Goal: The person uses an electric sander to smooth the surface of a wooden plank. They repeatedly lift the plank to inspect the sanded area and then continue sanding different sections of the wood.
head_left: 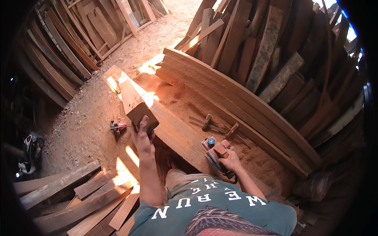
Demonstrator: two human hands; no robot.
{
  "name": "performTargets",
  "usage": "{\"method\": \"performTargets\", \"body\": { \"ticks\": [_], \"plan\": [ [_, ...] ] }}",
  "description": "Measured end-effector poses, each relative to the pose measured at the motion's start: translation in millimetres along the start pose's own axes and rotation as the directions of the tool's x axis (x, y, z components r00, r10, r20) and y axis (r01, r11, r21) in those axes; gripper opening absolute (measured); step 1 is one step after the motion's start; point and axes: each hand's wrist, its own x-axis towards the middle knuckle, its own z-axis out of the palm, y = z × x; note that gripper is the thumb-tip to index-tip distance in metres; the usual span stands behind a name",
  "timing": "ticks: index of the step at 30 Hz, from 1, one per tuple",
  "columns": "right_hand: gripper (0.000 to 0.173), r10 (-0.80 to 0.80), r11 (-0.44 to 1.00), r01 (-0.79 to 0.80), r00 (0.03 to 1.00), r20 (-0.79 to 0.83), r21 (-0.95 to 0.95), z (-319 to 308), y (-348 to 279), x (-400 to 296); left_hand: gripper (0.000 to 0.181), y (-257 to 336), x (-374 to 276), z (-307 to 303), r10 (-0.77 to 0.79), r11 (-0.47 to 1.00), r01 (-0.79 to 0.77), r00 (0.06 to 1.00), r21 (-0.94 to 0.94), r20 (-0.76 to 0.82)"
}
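My left hand [144,134] grips the near end of a thick wooden beam [132,97], thumb against its dark sawn end face. The beam is raised at this end and slopes away over a long, wide plank [180,132] in front of me. In my right hand [231,161] is the handle of a handheld electric planer [214,152] with a blue knob at its front. The planer is over the near right part of the plank; whether its sole touches the wood is hidden.
Right of the plank lie stacked long boards [230,88] covered in sawdust, and wooden marking gauges [206,122]. A red power tool [118,126] sits on the ground to the left. Loose timber pieces [88,194] are heaped lower left. Boards [233,41] lean upright behind the stack.
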Motion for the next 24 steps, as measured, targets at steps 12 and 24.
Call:
{"method": "performTargets", "body": {
  "ticks": [12, 24],
  "plan": [
    [0.043, 0.007, 1.0, -0.007, 0.999, 0.052, -0.005, 6, 4, 13, 0.06, 11, 4, 10, 0.029, 0.998, -0.029, 0.999, -0.049, -0.017],
    [0.042, 0.02, 1.0, -0.021, 0.998, 0.064, 0.012, 1, -11, 8, 0.061, 27, 9, 25, 0.074, 0.995, -0.075, 0.997, -0.072, -0.02]
  ]
}}
